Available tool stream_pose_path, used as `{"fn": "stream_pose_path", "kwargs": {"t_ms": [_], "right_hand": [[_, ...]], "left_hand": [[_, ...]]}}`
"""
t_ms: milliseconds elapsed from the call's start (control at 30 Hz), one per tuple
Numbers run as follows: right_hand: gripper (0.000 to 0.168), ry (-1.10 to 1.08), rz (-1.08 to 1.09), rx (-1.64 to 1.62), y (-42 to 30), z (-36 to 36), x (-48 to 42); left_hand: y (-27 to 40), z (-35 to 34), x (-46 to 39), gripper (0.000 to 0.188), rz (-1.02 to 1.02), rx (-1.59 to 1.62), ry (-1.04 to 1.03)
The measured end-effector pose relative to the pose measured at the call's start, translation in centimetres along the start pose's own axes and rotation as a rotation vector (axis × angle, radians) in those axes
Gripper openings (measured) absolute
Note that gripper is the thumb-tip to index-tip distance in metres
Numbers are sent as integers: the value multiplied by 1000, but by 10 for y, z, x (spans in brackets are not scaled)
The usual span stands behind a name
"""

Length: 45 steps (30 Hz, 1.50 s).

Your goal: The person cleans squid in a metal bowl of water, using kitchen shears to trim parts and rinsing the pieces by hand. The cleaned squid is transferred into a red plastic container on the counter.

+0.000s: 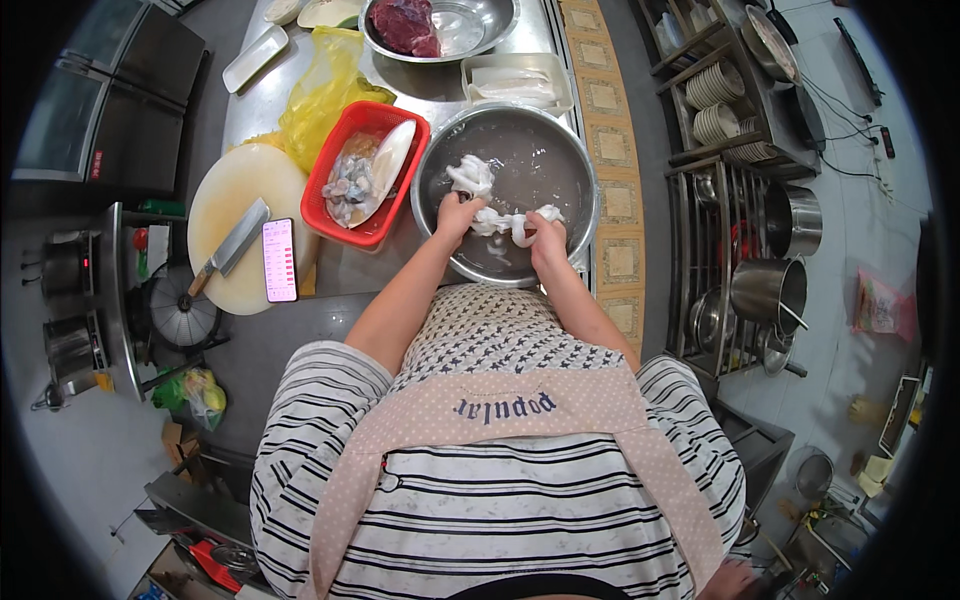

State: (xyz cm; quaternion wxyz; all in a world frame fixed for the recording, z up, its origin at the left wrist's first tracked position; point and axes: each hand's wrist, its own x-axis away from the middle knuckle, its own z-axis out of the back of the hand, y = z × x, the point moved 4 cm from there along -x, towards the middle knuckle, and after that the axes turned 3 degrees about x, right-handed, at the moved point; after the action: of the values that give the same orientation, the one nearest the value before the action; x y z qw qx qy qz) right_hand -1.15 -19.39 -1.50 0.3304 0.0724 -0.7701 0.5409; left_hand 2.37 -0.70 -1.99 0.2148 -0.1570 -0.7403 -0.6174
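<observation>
A wide steel basin [585, 161] of cloudy grey water stands at the edge of the steel table, just in front of me. My left hand [457, 215] grips white cuttlefish or squid flesh [474, 176] over the water; a curled clump of it rises beyond the fingers. Another part of the pale flesh [519, 229], with a thick looped strand, is held in my right hand [548, 238]. Pieces stretch between both hands, and I cannot tell whether they are joined. Left of the basin, a red plastic basket [315, 184] holds a white cuttlebone [395, 161] and greyish innards [351, 180].
On a round cutting board [225, 176] lie a cleaver [240, 236] and a lit smartphone [280, 259]. Beyond are a yellow plastic bag [322, 94], a tray [566, 86] of white pieces, and red meat [405, 26] in a steel bowl [495, 30]. Racks [675, 255] with pots stand right.
</observation>
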Motion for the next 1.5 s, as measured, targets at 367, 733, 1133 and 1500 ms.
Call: {"fn": "stream_pose_path", "kwargs": {"t_ms": [367,733,1133,1500], "right_hand": [[59,-360,587,957,-25,-69,-8],[58,-821,384,912,-26,-71,-36],[39,-455,927,1611,-50,-80,-4],[38,-63,457,1270,-74,-63,-49]], "left_hand": [[9,3,6,36,-44,-95,-89],[8,-2,6,33,-122,-199,-234],[29,-10,18,25,-402,-734,-48],[17,0,18,20,-423,-430,16]]}}
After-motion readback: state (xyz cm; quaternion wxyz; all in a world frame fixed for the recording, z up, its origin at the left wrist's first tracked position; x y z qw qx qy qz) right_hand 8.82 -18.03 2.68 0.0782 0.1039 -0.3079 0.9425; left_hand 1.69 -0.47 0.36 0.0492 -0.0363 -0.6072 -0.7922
